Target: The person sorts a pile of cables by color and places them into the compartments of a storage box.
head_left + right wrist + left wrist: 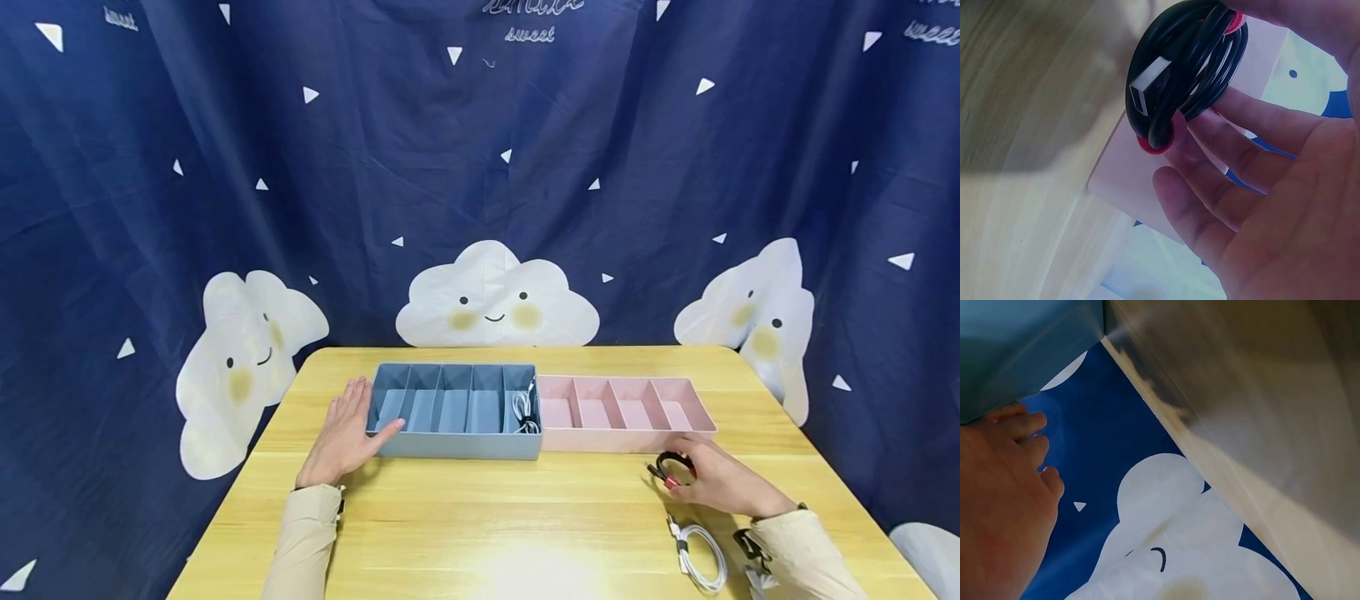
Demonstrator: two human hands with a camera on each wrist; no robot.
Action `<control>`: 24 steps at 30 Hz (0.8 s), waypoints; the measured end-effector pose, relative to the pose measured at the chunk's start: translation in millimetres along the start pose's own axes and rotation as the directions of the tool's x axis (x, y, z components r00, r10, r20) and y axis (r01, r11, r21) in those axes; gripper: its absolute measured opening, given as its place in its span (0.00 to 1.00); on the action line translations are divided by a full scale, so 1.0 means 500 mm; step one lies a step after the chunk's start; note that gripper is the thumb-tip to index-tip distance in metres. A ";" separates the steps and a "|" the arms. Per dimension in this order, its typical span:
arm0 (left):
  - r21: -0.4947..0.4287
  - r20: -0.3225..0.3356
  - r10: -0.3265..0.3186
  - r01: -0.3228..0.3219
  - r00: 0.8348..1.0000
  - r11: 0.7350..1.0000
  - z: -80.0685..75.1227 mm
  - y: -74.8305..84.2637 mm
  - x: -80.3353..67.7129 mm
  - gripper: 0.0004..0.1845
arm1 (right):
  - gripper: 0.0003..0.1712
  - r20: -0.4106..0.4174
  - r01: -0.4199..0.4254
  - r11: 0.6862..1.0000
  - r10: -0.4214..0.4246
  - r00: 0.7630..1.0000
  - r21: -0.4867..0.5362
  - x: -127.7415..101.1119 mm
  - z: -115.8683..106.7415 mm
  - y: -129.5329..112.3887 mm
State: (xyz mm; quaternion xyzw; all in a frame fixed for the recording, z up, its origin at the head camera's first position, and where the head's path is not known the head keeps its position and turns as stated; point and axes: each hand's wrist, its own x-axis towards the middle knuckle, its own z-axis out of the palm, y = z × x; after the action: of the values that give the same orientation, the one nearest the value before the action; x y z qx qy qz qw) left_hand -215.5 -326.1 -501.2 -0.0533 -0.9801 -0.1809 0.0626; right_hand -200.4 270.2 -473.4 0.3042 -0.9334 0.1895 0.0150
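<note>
USB cable [1182,81], black and wound into a tight coil, is in the right hand [723,479], just in front of the pink four-compartment organizer [611,440] near its right end. That grip is clasping the coil between the thumb and the nearer fingers, while the little finger stands apart from it. Holding it across the loop probably keeps the turns together, helped by red ties that bind it on two sides. The metal plug lies against the coil, bare of the fingers, so it seems to bear none of the hold.

The left hand [343,437] grasps nothing: its fingers lie fairly straight along the left end of the blue five-compartment organizer [457,447], and its thumb reaches over the front corner. Placed so, it looks meant to steady that box rather than lift it. The two organizers stand end to end on the wooden tabletop [450,525], apparently so that their compartments form one row within reach of both arms.

A white cable coil [521,403] fills part of the blue box's rightmost compartment, its bundled shape suiting the narrow slot. Another white cable loop [685,560], gathered by a dark wrap, lies on the tabletop near the right forearm, presumably kept there for easy reach.
</note>
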 end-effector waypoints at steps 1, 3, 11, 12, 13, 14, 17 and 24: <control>0.002 0.000 0.003 -0.003 1.000 1.000 -0.001 0.000 0.001 0.60 | 0.26 0.000 -0.006 1.000 0.006 1.000 0.000 0.000 -0.001 -0.002; 0.002 0.000 0.011 -0.011 1.000 1.000 -0.002 -0.001 0.001 0.60 | 0.26 0.000 -0.012 1.000 0.012 1.000 0.002 0.000 -0.002 -0.004; 0.004 -0.002 0.010 -0.010 1.000 1.000 -0.003 -0.010 -0.003 0.57 | 0.27 0.014 -0.025 0.999 0.025 1.000 0.027 -0.002 -0.010 -0.009; 0.005 -0.003 0.009 -0.008 1.000 1.000 -0.002 -0.011 -0.004 0.57 | 0.28 0.013 -0.017 0.999 0.016 1.000 0.035 -0.001 -0.012 -0.010; 0.003 -0.004 0.008 -0.008 1.000 1.000 -0.002 -0.012 -0.005 0.57 | 0.28 0.012 -0.009 0.999 0.008 1.000 0.043 0.001 -0.014 -0.011; 0.003 -0.004 0.008 -0.008 1.000 1.000 -0.002 -0.012 -0.005 0.57 | 0.29 0.012 -0.002 0.999 0.001 1.000 0.051 0.002 -0.015 -0.012; 0.000 -0.005 0.011 -0.011 1.000 1.000 -0.003 -0.011 -0.006 0.57 | 0.28 0.020 -0.001 0.998 0.000 1.000 0.060 0.004 -0.018 -0.013; 0.003 -0.005 0.020 -0.020 1.000 1.000 -0.002 -0.010 -0.001 0.57 | 0.27 0.046 -0.032 0.997 0.029 0.999 0.076 0.008 -0.020 -0.017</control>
State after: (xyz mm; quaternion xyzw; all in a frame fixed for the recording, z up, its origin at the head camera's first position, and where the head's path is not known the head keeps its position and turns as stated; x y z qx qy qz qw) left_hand -215.8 -331.0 -502.2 -0.0624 -0.9796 -0.1789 0.0670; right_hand -199.9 265.2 -460.6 0.2945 -0.9301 0.2185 -0.0203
